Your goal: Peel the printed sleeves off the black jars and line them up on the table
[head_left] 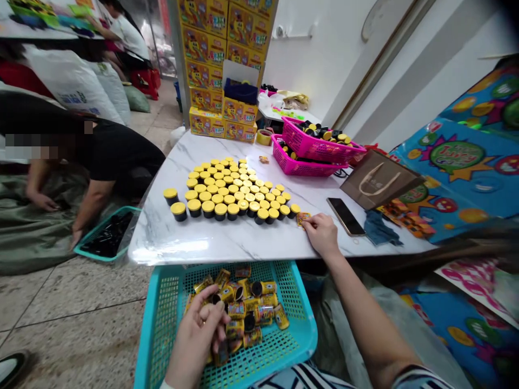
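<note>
My right hand (322, 232) rests at the table's front edge, thumb and fingers pinched on a small printed label (303, 218). This label lies against the right end of a cluster of small black tubs with yellow lids (233, 190), all upright. Over the turquoise basket (302, 337) hovers my left hand (203, 324), its fingers loosely bent and apart, with nothing visible in them. Below it, several yellow-labelled tubs (263, 313) lie tumbled in the basket; some show black ends. The hand hides part of this pile.
Pink baskets (312, 167) of lidded tubs are stacked at the back right, near a phone (345, 216) and a brown paper bag (377, 178). Yellow cartons (206, 121) rise behind. To the left, a person (117, 146) bends beside a basket of black pieces (107, 237).
</note>
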`<action>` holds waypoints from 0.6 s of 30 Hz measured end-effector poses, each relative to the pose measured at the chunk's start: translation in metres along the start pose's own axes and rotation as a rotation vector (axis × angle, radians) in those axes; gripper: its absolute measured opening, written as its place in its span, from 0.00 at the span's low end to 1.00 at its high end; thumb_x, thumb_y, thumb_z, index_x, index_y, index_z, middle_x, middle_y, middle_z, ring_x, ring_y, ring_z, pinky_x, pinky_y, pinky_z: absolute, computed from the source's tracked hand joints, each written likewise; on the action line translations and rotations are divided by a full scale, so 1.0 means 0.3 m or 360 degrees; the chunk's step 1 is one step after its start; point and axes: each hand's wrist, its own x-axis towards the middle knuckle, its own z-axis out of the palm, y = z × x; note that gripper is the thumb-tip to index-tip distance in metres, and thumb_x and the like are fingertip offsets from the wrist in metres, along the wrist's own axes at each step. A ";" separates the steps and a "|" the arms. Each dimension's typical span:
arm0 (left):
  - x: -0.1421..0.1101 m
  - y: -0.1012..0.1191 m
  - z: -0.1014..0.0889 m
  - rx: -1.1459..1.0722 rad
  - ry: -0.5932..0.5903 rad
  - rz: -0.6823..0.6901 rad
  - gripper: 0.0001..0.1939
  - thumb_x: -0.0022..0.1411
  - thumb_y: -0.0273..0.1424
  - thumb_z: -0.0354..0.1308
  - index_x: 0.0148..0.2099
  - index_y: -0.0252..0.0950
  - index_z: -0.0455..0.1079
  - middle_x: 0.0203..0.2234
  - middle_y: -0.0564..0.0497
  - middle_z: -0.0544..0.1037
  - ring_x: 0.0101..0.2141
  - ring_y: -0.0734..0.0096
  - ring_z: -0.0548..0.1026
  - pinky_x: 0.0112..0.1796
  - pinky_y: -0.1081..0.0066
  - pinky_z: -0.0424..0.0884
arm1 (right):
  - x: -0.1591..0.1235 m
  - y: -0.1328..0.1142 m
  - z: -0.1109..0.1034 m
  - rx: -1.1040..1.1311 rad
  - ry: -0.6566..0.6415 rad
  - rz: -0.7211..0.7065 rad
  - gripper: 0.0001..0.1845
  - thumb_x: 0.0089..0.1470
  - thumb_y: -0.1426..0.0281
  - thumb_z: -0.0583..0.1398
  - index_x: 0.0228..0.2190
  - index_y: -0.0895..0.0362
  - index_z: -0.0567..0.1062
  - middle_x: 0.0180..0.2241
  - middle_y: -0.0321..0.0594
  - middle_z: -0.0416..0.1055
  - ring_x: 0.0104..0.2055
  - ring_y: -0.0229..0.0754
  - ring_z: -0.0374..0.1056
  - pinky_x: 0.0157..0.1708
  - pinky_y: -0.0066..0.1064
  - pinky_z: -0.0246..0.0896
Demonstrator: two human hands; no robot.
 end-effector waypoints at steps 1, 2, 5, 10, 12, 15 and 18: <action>0.000 0.010 -0.001 -0.0002 0.0027 0.0033 0.36 0.51 0.48 0.68 0.56 0.34 0.64 0.21 0.54 0.75 0.16 0.76 0.66 0.14 0.80 0.59 | -0.005 -0.013 -0.007 0.0001 0.0026 -0.0007 0.10 0.53 0.69 0.62 0.22 0.57 0.79 0.25 0.41 0.71 0.32 0.45 0.64 0.37 0.38 0.60; -0.001 0.021 -0.002 -0.0009 0.0064 0.0068 0.35 0.51 0.48 0.67 0.55 0.35 0.65 0.21 0.54 0.75 0.17 0.76 0.66 0.15 0.80 0.60 | -0.013 -0.032 -0.017 0.0002 0.0057 -0.0011 0.10 0.54 0.69 0.62 0.22 0.57 0.79 0.24 0.41 0.71 0.32 0.45 0.65 0.38 0.39 0.60; -0.009 0.052 0.010 0.0012 0.0152 0.0173 0.29 0.53 0.47 0.67 0.51 0.35 0.68 0.22 0.54 0.75 0.19 0.76 0.68 0.18 0.79 0.63 | -0.067 -0.136 -0.048 0.0128 0.0180 -0.0074 0.09 0.56 0.69 0.62 0.24 0.56 0.78 0.26 0.41 0.72 0.35 0.46 0.66 0.42 0.40 0.61; 0.001 0.106 0.097 0.0202 -0.0110 0.0359 0.19 0.53 0.38 0.68 0.45 0.35 0.73 0.36 0.46 0.79 0.31 0.69 0.75 0.30 0.73 0.71 | -0.218 -0.440 -0.046 0.0708 -0.0055 -0.0449 0.04 0.53 0.73 0.65 0.29 0.52 0.79 0.26 0.38 0.70 0.33 0.45 0.65 0.38 0.40 0.60; 0.023 0.118 0.115 0.0212 -0.0177 0.0435 0.15 0.54 0.35 0.67 0.44 0.35 0.74 0.37 0.47 0.79 0.33 0.69 0.75 0.34 0.72 0.71 | -0.260 -0.543 -0.040 0.0827 -0.0165 -0.0541 0.05 0.53 0.74 0.65 0.30 0.51 0.79 0.25 0.38 0.70 0.33 0.45 0.65 0.37 0.41 0.59; 0.053 0.124 0.081 0.0110 -0.0140 0.0412 0.10 0.57 0.36 0.64 0.38 0.34 0.75 0.28 0.51 0.77 0.28 0.72 0.72 0.31 0.74 0.68 | -0.275 -0.613 -0.039 0.0985 -0.0337 -0.0531 0.03 0.54 0.72 0.64 0.32 0.52 0.79 0.27 0.39 0.70 0.34 0.45 0.66 0.37 0.41 0.61; 0.067 0.126 0.010 0.0072 -0.0159 0.0237 0.13 0.56 0.39 0.64 0.33 0.33 0.75 0.21 0.54 0.73 0.22 0.76 0.66 0.25 0.75 0.62 | -0.242 -0.603 -0.041 0.1191 -0.0712 -0.0327 0.08 0.57 0.68 0.63 0.40 0.53 0.78 0.33 0.41 0.72 0.37 0.44 0.68 0.38 0.38 0.65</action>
